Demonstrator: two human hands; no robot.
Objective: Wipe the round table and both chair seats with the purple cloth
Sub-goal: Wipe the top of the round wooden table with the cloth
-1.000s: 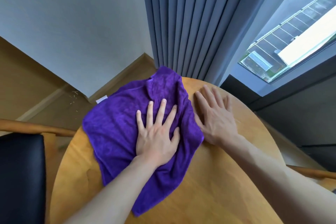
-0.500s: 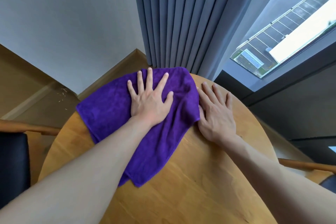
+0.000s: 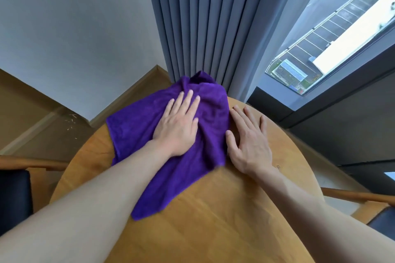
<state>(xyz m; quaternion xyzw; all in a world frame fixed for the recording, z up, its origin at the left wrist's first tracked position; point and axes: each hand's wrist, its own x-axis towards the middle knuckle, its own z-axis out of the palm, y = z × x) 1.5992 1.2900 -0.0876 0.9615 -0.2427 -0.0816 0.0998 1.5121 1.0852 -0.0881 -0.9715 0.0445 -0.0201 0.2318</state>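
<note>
Reaching in from the bottom of the frame, two bare forearms lie over the round wooden table [image 3: 213, 220], which fills the lower middle of the picture. The left forearm comes from the lower left corner and the right one from the lower right corner.

A little farther, at the middle of the frame, the left hand [image 3: 177, 126] lies flat on the purple cloth [image 3: 132, 126]. Its palm is pressed down on the fabric and its fingers are straight and only a little spread; it does not clamp the cloth, it only presses on top. The cloth is spread on the far half of the table. One corner points toward the bottom of the frame, and the far end is bunched in folds at the table's far edge, near the curtain.

Just beside the cloth, at its right edge, the right hand [image 3: 250, 145] lies flat on the bare wood with the fingers open and apart, holding nothing. Its thumb is close to the cloth's edge; I cannot tell if it touches.

At the left edge of the frame is a chair with a dark seat [image 3: 12, 196] and a wooden armrest [image 3: 32, 162]. At the lower right a second chair [image 3: 382, 220] shows partly.

Beyond the table hangs a grey-blue curtain [image 3: 203, 23] at the upper middle, with a white wall [image 3: 74, 28] at the upper left and a window [image 3: 342, 28] at the upper right.
</note>
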